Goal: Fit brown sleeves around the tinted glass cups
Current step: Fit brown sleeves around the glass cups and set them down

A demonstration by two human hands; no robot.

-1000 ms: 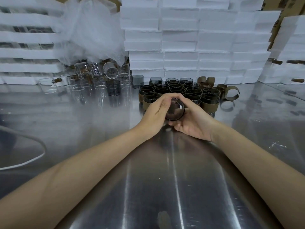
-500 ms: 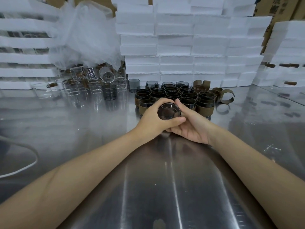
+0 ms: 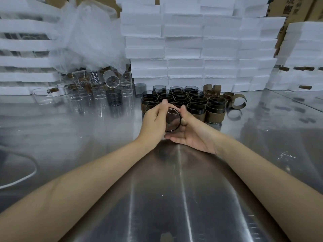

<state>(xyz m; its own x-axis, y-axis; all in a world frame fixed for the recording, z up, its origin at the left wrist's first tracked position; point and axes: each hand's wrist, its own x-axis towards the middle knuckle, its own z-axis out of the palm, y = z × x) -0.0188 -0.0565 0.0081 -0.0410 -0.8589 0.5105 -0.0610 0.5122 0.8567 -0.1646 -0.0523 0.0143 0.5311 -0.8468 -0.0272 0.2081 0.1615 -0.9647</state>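
Tinted glass cup (image 3: 172, 119) clasped by left grip (image 3: 154, 122) and right grip (image 3: 194, 135); carton (image 3: 297, 7) print illegible.

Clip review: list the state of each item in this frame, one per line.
Held tinted glass cup: tipped on its side, gripped by both hands.
Left hand: fingers curled round it.
Right hand: cradling it.
Sleeved tinted cups: upright, sleeves fitted.
Loose brown sleeves: open, unfitted.
Bare dark glass cup: upright, unsleeved.

Reflective steel table (image 3: 70, 137) before stacked white foam blocks (image 3: 183, 49), cardboard behind.
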